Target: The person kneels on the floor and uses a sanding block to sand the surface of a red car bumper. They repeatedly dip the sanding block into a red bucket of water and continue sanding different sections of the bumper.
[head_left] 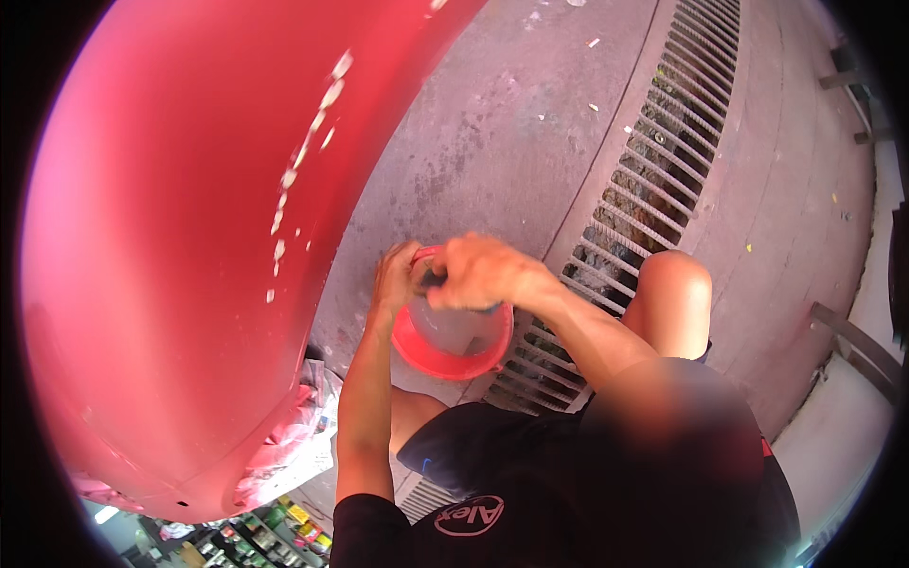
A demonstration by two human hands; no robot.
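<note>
A round red bucket (445, 363) with cloudy greyish water (454, 327) inside stands on the ground between my knees. My left hand (392, 273) is closed at its far left rim, fingers bent over the edge. Above the water is my right hand (481, 273), smeared by motion, its fingers curled. A small dark thing (433, 279) shows between the two hands; its kind is too blurred to make out. My right hand covers part of the bucket's far side.
A large glossy red curved panel (189, 237) with a row of pale chipped-looking patches (301, 156) rises at left. Crumpled wrapping (308, 426) lies along its lower edge. A barred drain grate (663, 142) crosses the concrete floor (502, 123). Shelved goods (256, 540) stand lower left.
</note>
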